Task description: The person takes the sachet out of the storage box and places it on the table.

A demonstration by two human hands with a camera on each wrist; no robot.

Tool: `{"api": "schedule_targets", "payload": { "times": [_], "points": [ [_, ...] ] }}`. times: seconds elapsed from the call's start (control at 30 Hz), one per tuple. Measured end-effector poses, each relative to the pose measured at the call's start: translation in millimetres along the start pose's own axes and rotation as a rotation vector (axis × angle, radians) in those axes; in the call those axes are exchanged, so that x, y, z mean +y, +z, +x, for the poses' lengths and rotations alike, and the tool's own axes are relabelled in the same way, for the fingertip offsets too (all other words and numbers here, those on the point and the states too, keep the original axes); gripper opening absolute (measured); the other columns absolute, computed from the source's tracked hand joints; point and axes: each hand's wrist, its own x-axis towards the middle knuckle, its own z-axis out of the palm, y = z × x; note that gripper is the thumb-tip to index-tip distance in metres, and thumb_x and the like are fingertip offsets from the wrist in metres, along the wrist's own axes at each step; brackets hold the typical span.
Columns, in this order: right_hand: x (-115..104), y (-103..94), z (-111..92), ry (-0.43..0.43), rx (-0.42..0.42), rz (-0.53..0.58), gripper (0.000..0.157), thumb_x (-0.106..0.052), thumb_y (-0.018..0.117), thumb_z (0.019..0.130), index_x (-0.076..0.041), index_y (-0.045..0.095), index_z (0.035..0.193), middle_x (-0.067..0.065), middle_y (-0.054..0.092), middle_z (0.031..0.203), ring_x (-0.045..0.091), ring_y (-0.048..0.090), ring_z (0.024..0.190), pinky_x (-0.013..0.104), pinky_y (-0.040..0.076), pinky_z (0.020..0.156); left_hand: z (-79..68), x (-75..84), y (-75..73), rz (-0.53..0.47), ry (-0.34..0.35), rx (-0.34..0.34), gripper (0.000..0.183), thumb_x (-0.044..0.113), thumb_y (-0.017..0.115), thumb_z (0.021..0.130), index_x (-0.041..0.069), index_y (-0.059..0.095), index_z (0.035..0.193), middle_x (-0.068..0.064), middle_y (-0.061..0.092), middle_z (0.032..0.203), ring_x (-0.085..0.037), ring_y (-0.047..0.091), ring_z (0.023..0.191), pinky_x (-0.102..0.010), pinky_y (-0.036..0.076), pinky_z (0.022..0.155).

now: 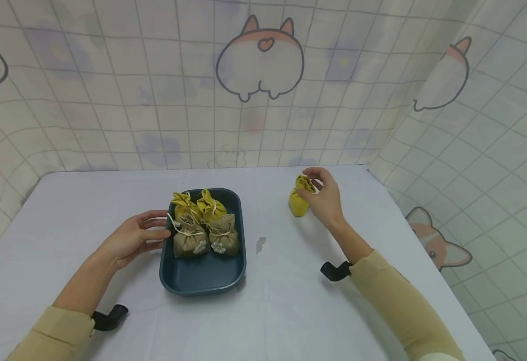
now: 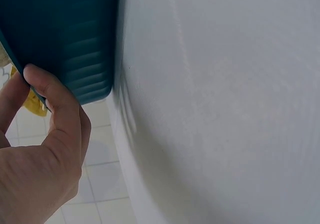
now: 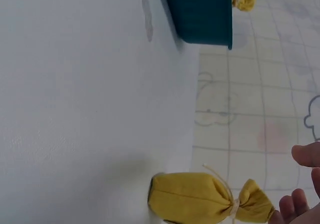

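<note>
A dark teal tray (image 1: 200,278) stands on the white-covered table. Inside it, two yellow drawstring pouches (image 1: 211,206) sit behind two brown pouches (image 1: 224,239) with white flowers. My left hand (image 1: 139,233) is at the tray's left side, thumb and fingers pinching its rim, as the left wrist view shows. Farther right, a single yellow pouch (image 1: 298,203) stands upright on the table, its neck tied with cord (image 3: 234,206). Around its gathered top is my right hand (image 1: 324,198), fingers loosely bent, with the thumb (image 3: 306,155) apart from the cloth in the right wrist view.
The tablecloth (image 1: 286,301) has a small grey mark (image 1: 260,244) between tray and lone pouch. A checked curtain (image 1: 164,115) with cartoon animals hangs behind the table and along its sides. Black wrist mounts (image 1: 335,271) stick out from both sleeves.
</note>
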Motion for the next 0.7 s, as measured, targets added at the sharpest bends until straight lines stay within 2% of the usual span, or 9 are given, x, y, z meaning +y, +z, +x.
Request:
{"api": "schedule_targets", "payload": {
  "times": [0.13,0.23,0.43,0.57,0.7],
  "points": [
    [-10.6,6.9,-4.5,-0.015,-0.008,0.021,0.043,0.009,0.076,0.087,0.005,0.059,0.126,0.017,0.054,0.132,0.032,0.05,0.129,0.042,0.038,0.114,0.0,0.5,0.3,-0.005,0.002,-0.005,0.081,0.011,0.072,0.097,-0.001,0.022,0.16,-0.026,0.037,0.152,-0.013,0.063,0.105,-0.033,0.055,0.087],
    [-16.3,11.9,-8.8,-0.011,-0.034,0.044,0.04,0.006,0.076,0.088,0.003,0.059,0.125,0.013,0.054,0.131,0.03,0.05,0.127,0.041,0.038,0.113,-0.2,1.0,1.0,-0.011,-0.003,-0.008,0.081,0.01,0.072,0.098,-0.001,0.022,0.161,-0.026,0.037,0.153,-0.013,0.063,0.105,-0.033,0.055,0.087],
    [-26.6,21.5,-18.9,0.033,-0.158,0.062,0.042,-0.003,0.074,0.094,-0.001,0.057,0.132,0.007,0.057,0.132,0.023,0.058,0.121,0.034,0.048,0.104,-0.1,1.2,1.6,-0.013,-0.004,-0.004,0.081,0.01,0.072,0.098,-0.001,0.022,0.161,-0.026,0.036,0.153,-0.014,0.063,0.105,-0.033,0.055,0.087],
    [-32.1,30.0,-25.4,0.039,-0.245,0.081,0.043,-0.004,0.073,0.096,-0.001,0.055,0.134,0.008,0.057,0.133,0.027,0.06,0.121,0.028,0.051,0.098,0.2,1.0,1.6,-0.011,-0.002,-0.002,0.081,0.01,0.072,0.097,-0.001,0.022,0.161,-0.027,0.036,0.153,-0.014,0.063,0.105,-0.033,0.055,0.087],
    [-33.1,41.2,-29.9,0.037,-0.307,0.134,0.042,-0.001,0.073,0.095,0.0,0.055,0.133,0.01,0.058,0.131,0.028,0.058,0.123,0.028,0.051,0.097,0.2,0.8,1.7,-0.015,-0.002,0.0,0.081,0.009,0.072,0.097,-0.001,0.022,0.161,-0.027,0.036,0.153,-0.013,0.063,0.104,-0.033,0.056,0.087]
  ]
}}
